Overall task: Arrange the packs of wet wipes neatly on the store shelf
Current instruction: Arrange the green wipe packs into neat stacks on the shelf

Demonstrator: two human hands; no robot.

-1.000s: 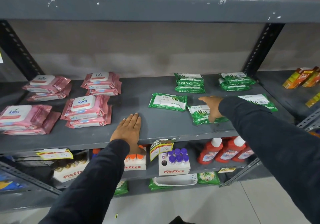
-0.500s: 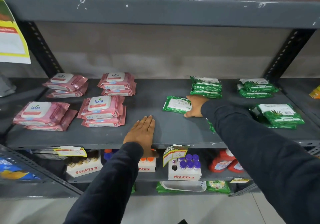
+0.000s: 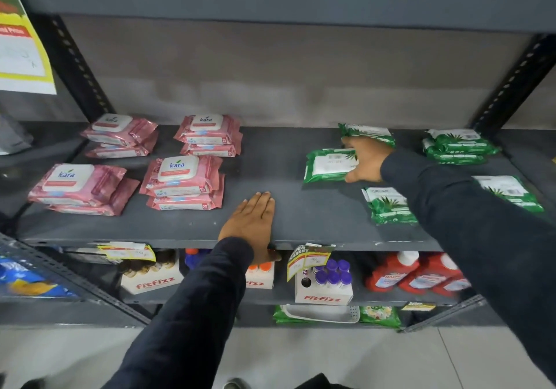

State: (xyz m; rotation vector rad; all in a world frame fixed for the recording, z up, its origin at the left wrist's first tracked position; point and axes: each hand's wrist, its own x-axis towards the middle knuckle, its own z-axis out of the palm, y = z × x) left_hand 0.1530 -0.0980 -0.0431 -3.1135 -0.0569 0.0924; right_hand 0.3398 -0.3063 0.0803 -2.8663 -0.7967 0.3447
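Right hand (image 3: pixel 365 160) grips a green wipes pack (image 3: pixel 329 164) — left hand (image 3: pixel 251 221) flat on shelf (image 3: pixel 316 208).

Glossy plastic pink packs (image 3: pixel 183 178), matt metal shelf (image 3: pixel 301 208)

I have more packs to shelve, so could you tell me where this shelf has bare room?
Bare: the middle strip between the pink packs and green packs, ahead of the left hand. Crowded: both ends.

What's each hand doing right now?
Left hand: open, flat on the shelf, holding nothing.
Right hand: gripping the edge of a green pack of wipes.
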